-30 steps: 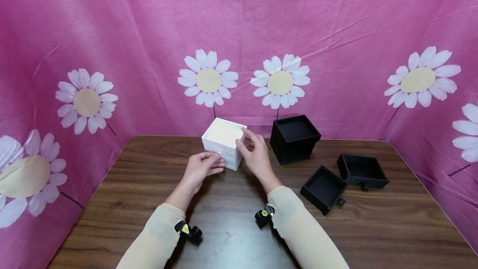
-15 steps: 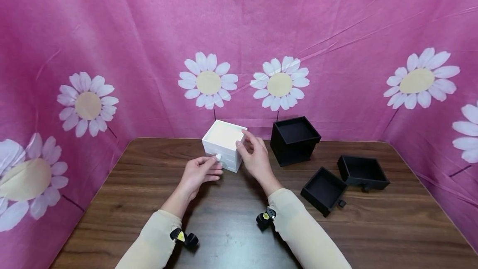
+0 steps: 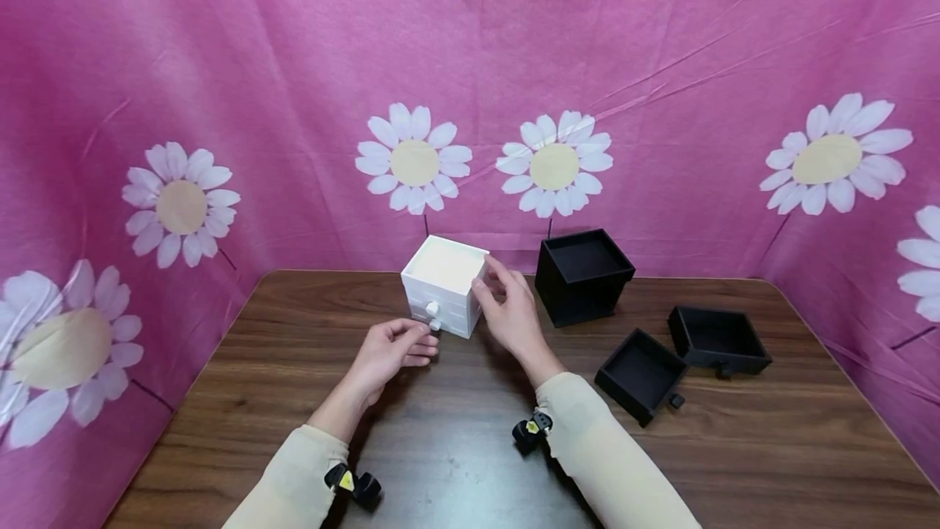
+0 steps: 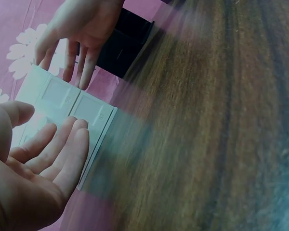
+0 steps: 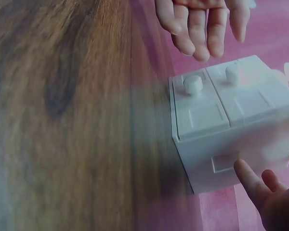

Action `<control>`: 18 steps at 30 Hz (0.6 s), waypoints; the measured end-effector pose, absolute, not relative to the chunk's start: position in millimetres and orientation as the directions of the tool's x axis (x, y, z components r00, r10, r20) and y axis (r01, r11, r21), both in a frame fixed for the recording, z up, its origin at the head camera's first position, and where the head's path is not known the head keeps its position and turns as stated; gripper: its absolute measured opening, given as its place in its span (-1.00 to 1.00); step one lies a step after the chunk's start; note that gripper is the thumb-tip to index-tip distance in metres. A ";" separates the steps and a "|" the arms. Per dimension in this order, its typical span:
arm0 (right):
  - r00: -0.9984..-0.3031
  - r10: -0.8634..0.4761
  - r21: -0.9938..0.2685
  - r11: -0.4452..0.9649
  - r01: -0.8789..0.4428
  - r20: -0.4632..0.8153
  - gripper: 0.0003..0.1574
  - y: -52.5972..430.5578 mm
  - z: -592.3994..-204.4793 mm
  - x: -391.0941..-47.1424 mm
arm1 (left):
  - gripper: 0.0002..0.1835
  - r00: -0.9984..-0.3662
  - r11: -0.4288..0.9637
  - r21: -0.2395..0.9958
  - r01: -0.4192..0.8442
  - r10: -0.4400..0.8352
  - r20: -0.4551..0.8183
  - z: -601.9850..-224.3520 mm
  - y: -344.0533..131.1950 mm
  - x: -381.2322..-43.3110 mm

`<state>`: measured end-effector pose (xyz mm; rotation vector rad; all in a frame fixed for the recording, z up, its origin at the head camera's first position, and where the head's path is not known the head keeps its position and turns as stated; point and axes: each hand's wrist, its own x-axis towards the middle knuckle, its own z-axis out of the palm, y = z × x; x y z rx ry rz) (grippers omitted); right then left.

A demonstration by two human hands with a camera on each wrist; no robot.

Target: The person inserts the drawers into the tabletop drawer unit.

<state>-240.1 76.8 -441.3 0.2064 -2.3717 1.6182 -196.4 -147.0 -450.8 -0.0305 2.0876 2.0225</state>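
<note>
A small white drawer cabinet [image 3: 445, 272] stands upright on the table, its two stacked drawers flush with the front. Each drawer has a round knob; the upper knob [image 5: 232, 75] and lower knob [image 5: 192, 84] both show in the right wrist view. Just in front of the knobs is my left hand [image 3: 389, 353], fingers loosely extended, apart from them in the right wrist view. My right hand [image 3: 510, 308] rests its fingertips on the cabinet's right side, with one finger [image 5: 248, 177] touching near a recessed rectangle there. Nothing is held in either hand.
Right of the white cabinet stands a black cabinet [image 3: 576, 292]. Two black drawers lie pulled out on the table: the nearer drawer [image 3: 640, 375] and the farther drawer [image 3: 720, 335]. A pink flowered cloth [image 3: 316, 186] hangs behind the wooden table [image 3: 470, 439].
My left hand has let go of the knob area and drawn back down and to the left, uncovering both knobs. The right hand has stayed at the white cabinet's side.
</note>
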 end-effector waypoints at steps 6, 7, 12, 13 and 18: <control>-0.961 0.044 -0.905 0.352 -0.239 0.272 -0.38 84.6 -440.7 -236.7 | -0.59 -0.970 0.064 0.984 -0.163 0.170 -0.172 -451.6 -146.0 -192.8; -0.962 0.046 -0.905 0.353 -0.236 0.269 -0.39 85.9 -440.1 -235.9 | -0.59 -0.970 0.068 0.985 -0.157 0.174 -0.167 -451.7 -145.6 -192.2; -0.964 0.041 -0.909 0.347 -0.231 0.261 -0.48 92.5 -435.4 -232.4 | -0.59 -0.967 0.098 0.987 -0.131 0.205 -0.149 -453.5 -141.9 -190.3; -0.965 0.037 -0.908 0.348 -0.232 0.260 -0.49 93.8 -434.7 -231.8 | -0.59 -0.967 0.107 0.987 -0.118 0.215 -0.139 -454.0 -140.9 -189.7; -0.966 0.025 -0.898 0.377 -0.228 0.256 -0.52 101.3 -434.4 -229.1 | -0.60 -0.961 0.137 0.989 -0.063 0.258 -0.097 -454.6 -134.7 -187.4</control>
